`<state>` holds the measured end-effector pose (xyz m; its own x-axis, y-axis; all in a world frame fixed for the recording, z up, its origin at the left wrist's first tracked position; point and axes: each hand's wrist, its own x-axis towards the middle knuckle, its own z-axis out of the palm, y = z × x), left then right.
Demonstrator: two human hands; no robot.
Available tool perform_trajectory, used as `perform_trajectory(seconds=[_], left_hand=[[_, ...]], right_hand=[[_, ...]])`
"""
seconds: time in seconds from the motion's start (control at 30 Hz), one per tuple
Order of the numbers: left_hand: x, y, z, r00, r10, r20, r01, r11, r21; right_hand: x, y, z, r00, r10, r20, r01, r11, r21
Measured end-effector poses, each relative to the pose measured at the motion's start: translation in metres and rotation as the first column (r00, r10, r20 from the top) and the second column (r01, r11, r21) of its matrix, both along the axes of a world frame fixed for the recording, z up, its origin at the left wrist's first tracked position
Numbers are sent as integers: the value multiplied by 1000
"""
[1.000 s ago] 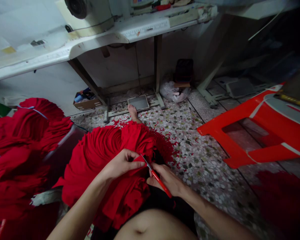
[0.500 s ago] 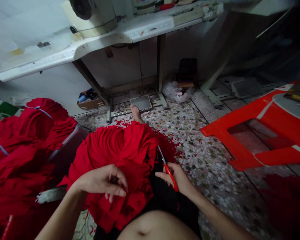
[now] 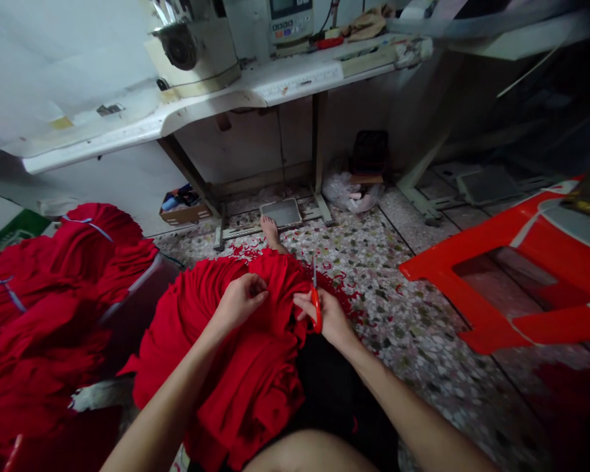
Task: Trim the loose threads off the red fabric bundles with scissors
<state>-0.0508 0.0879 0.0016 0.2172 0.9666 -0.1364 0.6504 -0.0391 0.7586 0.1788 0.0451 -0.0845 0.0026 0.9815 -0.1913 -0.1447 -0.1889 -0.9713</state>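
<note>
A large heap of layered red fabric pieces (image 3: 177, 341) lies over my lap and black clothing. My left hand (image 3: 240, 298) is at the top of the heap, fingers curled and thumb close to the fingertips, in a pinch on the red fabric; the exact contact is hard to see. At the heap's right edge, my right hand (image 3: 327, 314) holds small scissors with red handles (image 3: 316, 308), blades pointing away from me. Its thumb and a finger reach left toward the fabric edge.
Bundles of red fabric (image 3: 98, 229) tied with pale strips fill a container at left. Red scraps (image 3: 344, 285) litter the speckled floor beyond the heap. An orange-red plastic stool (image 3: 432, 262) lies at right. Ahead stands a sewing machine table (image 3: 216, 108) with a foot pedal (image 3: 282, 211).
My left hand has moved forward and right onto the top of the heap, its fingers closing. My right hand has risen slightly leftward, turning the scissors more upright. The view has tilted up.
</note>
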Motion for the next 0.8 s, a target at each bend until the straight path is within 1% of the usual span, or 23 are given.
perform_trajectory(seconds=[0.07, 0.1, 0.17, 0.2, 0.27, 0.33, 0.37, 0.4, 0.47, 0.5, 0.57, 0.63, 0.67, 0.73, 0.8], left_hand=[[-3, 0, 0, 999, 28, 17, -28, 1000, 2], [-5, -1, 1, 997, 46, 56, -45, 999, -18], [-10, -5, 2, 976, 93, 198, -71, 991, -115], [-12, -7, 4, 951, 127, 282, -76, 980, -184], [-15, -13, 7, 882, 209, 422, -72, 945, -318], [-14, -17, 11, 828, 268, 492, -54, 912, -407], [-13, -19, 13, 814, 278, 510, -40, 903, -428], [-10, -20, 16, 804, 276, 526, -24, 900, -436], [-4, -21, 22, 795, 244, 555, 21, 904, -427], [0, -20, 25, 793, 222, 567, 44, 908, -417], [8, -19, 30, 792, 181, 583, 82, 915, -396], [15, -19, 32, 798, 154, 582, 109, 914, -391], [18, -20, 32, 801, 149, 580, 118, 910, -396], [21, -22, 29, 804, 159, 573, 126, 896, -426], [23, -26, 24, 810, 182, 557, 123, 876, -466]], right_hand=[[19, 11, -17, 990, -135, 30, 135, 991, -4], [32, 15, -24, 977, -208, 48, 208, 978, -7], [60, 18, -34, 941, -332, 72, 333, 943, -15], [73, 17, -36, 924, -374, 81, 376, 926, -16], [93, 8, -32, 905, -415, 90, 418, 908, -19], [102, -7, -22, 911, -399, 100, 404, 914, -36], [102, -16, -15, 927, -360, 109, 367, 929, -50], [99, -25, -9, 949, -294, 116, 302, 951, -67], [88, -44, 4, 991, -93, 101, 103, 990, -101], [81, -52, 10, 997, 16, 79, -8, 994, -109], [67, -66, 20, 970, 232, 66, -227, 971, -82], [55, -73, 31, 902, 417, 113, -416, 909, -33], [50, -75, 35, 867, 478, 143, -480, 877, -21], [44, -75, 43, 813, 550, 194, -555, 831, -28], [40, -73, 48, 783, 571, 248, -576, 815, -58]])
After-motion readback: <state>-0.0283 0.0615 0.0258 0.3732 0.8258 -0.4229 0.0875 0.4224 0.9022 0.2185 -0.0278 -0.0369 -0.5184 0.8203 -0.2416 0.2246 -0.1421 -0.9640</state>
